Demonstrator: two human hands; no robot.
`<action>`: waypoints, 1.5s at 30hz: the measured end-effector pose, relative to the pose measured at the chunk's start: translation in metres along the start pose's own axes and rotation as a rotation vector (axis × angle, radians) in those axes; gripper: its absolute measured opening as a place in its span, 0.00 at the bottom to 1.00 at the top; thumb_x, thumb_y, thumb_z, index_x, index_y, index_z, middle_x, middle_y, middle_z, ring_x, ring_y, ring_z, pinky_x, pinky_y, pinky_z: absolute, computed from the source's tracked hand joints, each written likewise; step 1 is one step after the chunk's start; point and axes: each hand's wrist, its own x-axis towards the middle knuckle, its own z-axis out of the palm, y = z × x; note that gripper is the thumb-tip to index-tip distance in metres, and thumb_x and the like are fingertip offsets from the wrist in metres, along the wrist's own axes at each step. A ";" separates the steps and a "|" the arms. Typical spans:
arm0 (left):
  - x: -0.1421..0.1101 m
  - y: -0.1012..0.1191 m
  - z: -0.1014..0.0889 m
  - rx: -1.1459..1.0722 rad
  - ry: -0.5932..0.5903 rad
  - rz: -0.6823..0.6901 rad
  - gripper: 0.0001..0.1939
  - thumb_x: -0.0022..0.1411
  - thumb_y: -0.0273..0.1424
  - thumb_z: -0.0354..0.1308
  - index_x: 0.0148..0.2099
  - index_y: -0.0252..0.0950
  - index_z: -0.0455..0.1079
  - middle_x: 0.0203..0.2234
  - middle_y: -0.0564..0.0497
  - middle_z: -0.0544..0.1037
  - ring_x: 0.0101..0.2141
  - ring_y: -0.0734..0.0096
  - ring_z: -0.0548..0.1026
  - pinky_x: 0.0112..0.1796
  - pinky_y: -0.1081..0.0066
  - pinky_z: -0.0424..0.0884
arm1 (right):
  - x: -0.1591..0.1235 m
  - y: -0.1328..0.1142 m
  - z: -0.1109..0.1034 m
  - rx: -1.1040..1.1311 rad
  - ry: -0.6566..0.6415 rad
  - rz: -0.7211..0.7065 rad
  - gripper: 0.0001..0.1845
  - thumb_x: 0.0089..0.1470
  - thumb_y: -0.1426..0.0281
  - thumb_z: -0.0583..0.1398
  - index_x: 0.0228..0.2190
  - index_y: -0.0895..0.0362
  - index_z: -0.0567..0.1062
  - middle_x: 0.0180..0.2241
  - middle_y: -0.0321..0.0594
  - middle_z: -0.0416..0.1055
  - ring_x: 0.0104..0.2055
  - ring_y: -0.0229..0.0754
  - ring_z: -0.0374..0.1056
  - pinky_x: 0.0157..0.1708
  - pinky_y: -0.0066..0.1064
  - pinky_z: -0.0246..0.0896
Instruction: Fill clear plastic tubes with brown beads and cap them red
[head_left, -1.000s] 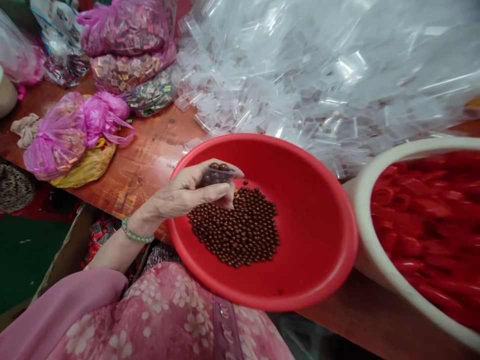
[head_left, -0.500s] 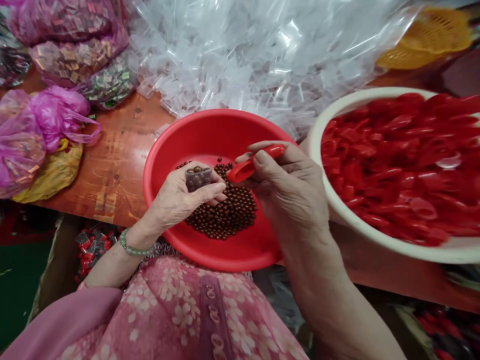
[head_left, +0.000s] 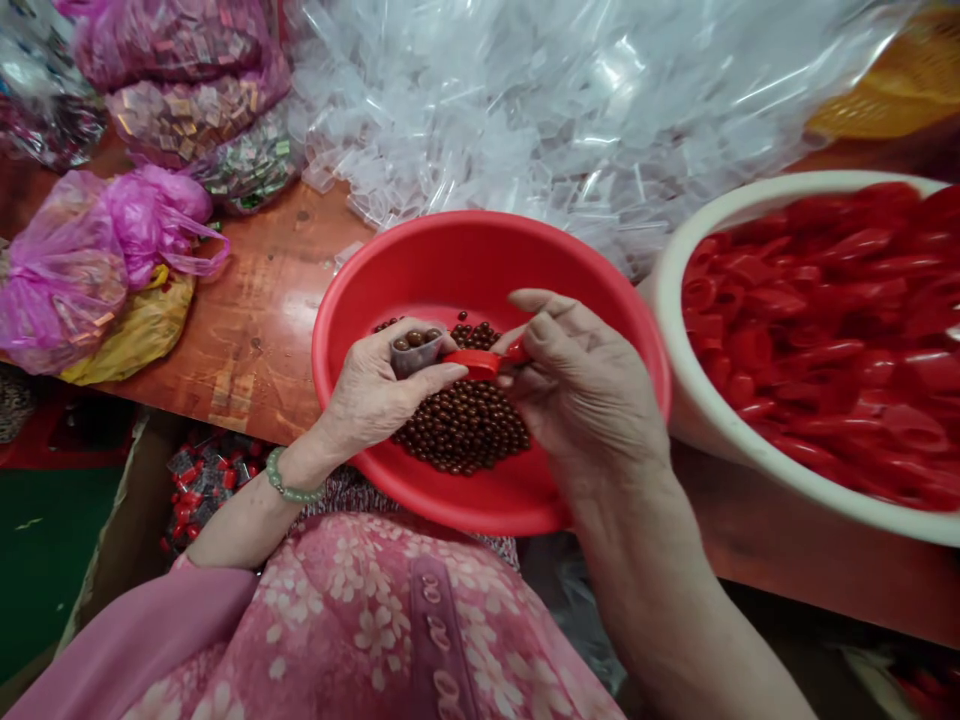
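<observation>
Over the red basin (head_left: 480, 245), my left hand (head_left: 375, 395) is closed around a small clear plastic container (head_left: 417, 356) holding several brown balls. Its mouth faces up and toward the right. My right hand (head_left: 589, 385) pinches a red plastic cap (head_left: 474, 362), whose near end lies close to the container's rim and my left thumb. Whether cap and container touch, I cannot tell. Beneath both hands a heap of shiny brown balls (head_left: 469, 430) lies on the basin's floor.
A white tub (head_left: 671, 270) full of red plastic pieces (head_left: 840, 330) stands at the right. Behind the basin spreads a big clear bag of transparent plastic parts (head_left: 510, 120). Pink bags (head_left: 165, 215) sit at the left on the wooden table (head_left: 255, 330). Below is a box with red-capped pieces (head_left: 206, 485).
My right hand has brought the red cap left, next to the container, and turned it more level. My left hand still holds the container. The whole view has shifted slightly.
</observation>
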 end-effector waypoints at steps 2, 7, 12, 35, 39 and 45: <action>0.000 -0.004 0.000 0.029 -0.006 0.027 0.09 0.56 0.30 0.66 0.36 0.33 0.70 0.30 0.54 0.75 0.32 0.77 0.73 0.39 0.74 0.71 | 0.001 0.002 -0.001 0.042 0.037 0.028 0.15 0.41 0.63 0.72 0.31 0.52 0.75 0.24 0.30 0.75 0.19 0.29 0.64 0.16 0.19 0.61; 0.002 -0.011 0.001 0.211 -0.042 0.240 0.04 0.58 0.26 0.63 0.36 0.34 0.71 0.30 0.53 0.74 0.32 0.75 0.72 0.37 0.73 0.69 | -0.003 0.002 -0.001 0.000 0.095 0.146 0.17 0.32 0.60 0.75 0.24 0.54 0.79 0.26 0.35 0.79 0.15 0.26 0.60 0.13 0.18 0.60; 0.004 -0.014 0.000 0.353 -0.095 0.426 0.02 0.60 0.23 0.58 0.35 0.34 0.69 0.30 0.51 0.73 0.33 0.73 0.71 0.37 0.71 0.68 | -0.022 0.000 0.000 -0.101 0.085 0.323 0.19 0.32 0.58 0.76 0.29 0.53 0.84 0.27 0.37 0.80 0.23 0.33 0.72 0.21 0.20 0.71; 0.005 -0.003 -0.007 -0.166 -0.506 -0.292 0.12 0.57 0.36 0.64 0.37 0.35 0.67 0.20 0.60 0.64 0.21 0.80 0.63 0.25 0.75 0.59 | -0.012 -0.012 0.007 -0.523 -0.137 -0.423 0.09 0.49 0.72 0.68 0.35 0.50 0.80 0.33 0.34 0.79 0.35 0.39 0.76 0.37 0.30 0.75; 0.007 -0.001 -0.008 -0.166 -0.499 -0.296 0.10 0.58 0.34 0.64 0.35 0.35 0.66 0.19 0.60 0.64 0.20 0.82 0.63 0.24 0.76 0.59 | -0.008 -0.010 0.002 -0.569 -0.177 -0.431 0.08 0.49 0.72 0.68 0.35 0.51 0.80 0.34 0.35 0.79 0.36 0.39 0.76 0.39 0.33 0.74; 0.010 0.007 -0.010 -0.140 -0.412 -0.367 0.11 0.58 0.35 0.64 0.37 0.34 0.68 0.22 0.57 0.70 0.22 0.82 0.67 0.25 0.77 0.64 | -0.008 -0.018 -0.028 -0.668 -0.106 -0.428 0.10 0.49 0.70 0.69 0.35 0.47 0.81 0.33 0.33 0.80 0.36 0.41 0.76 0.40 0.35 0.75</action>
